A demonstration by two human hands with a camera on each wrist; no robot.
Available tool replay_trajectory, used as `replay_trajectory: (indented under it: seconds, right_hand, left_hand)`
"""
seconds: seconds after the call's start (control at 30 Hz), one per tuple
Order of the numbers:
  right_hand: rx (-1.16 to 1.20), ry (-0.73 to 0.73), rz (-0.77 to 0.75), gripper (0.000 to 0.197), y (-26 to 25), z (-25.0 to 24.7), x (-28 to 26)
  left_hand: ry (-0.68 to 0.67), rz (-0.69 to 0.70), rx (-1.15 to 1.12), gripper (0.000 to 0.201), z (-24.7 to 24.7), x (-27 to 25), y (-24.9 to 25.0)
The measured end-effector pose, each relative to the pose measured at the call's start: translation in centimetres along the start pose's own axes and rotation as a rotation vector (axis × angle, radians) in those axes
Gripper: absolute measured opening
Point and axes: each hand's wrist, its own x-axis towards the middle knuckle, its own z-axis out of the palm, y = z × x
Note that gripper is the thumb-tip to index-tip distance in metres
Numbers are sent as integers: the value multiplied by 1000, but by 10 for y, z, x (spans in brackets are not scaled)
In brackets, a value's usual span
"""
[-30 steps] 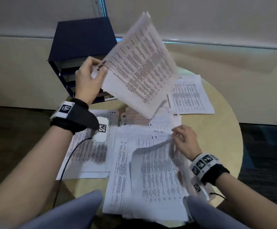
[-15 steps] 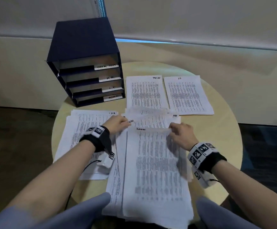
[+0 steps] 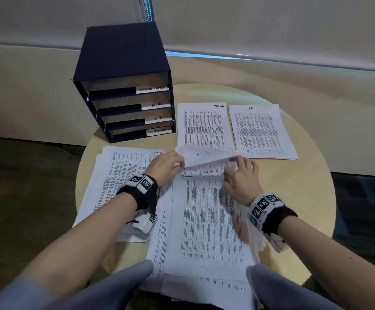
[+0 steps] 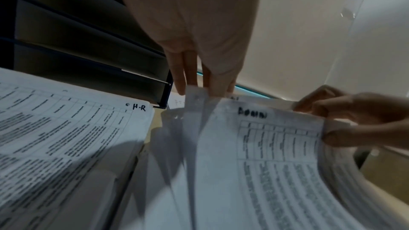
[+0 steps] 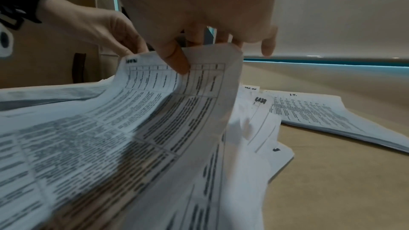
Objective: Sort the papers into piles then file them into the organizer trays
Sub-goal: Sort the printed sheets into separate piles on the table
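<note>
An unsorted stack of printed papers point(image 3: 211, 224) lies in the middle of the round table point(image 3: 305, 209). Its top sheet point(image 3: 206, 158), marked ADMIN point(image 4: 252, 114), is raised at the far edge. My left hand point(image 3: 181, 164) pinches its far left corner point(image 4: 194, 92). My right hand point(image 3: 231, 168) pinches the far right corner, thumb on the printed face point(image 5: 175, 59). Sorted piles lie around: H.R point(image 3: 123, 175) at left, TASK LIST point(image 3: 204, 126) and I.T. point(image 3: 260, 130) beyond. The dark blue organizer point(image 3: 123, 63) stands at the back left, its trays labelled TASK LIST, H.R, I.T and ADMIN.
Bare table surface shows to the right of the stack point(image 3: 294, 186) and between the organizer and the H.R pile. The near end of the stack overhangs the table edge above my knees point(image 3: 137, 278). A pale wall point(image 3: 271, 30) runs behind the table.
One second ago my left hand held a sheet up by the organizer; that sheet now lies on the TASK LIST pile. The left hand came back, and both hands have lifted the top sheet's far edge.
</note>
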Motion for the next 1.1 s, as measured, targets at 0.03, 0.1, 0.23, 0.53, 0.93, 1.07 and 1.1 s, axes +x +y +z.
replay_trajectory:
  seconds: [0.03,0.1,0.23,0.53,0.93,1.07,1.1]
  right_hand:
    - [-15,24,-27,7,-1,0,1]
    - [-43,25,-82,9,-2,-1,3]
    - [-36,-14,-130,3,-4,1,2]
    - [-31,-20,-162,13,10,3,-8]
    - [-57,113,-174,16,2,3,-2]
    - [-94,148,-179,18,-3,3,-1]
    - [-94,146,-177,19,-3,4,-1]
  left_hand:
    - [-17,14,-44,3,0,-1,-1]
    - [-75,26,-127,2,-3,-3,0]
    - [-195,-19,-184,7,-2,-4,3]
    - [-158,-251,-130,27,9,-1,-14]
    - [-16,-30,-133,2,0,-6,4]
    - [-105,-9,-227,7,-3,-11,6]
    - [-129,-13,-258,7,-3,-12,6]
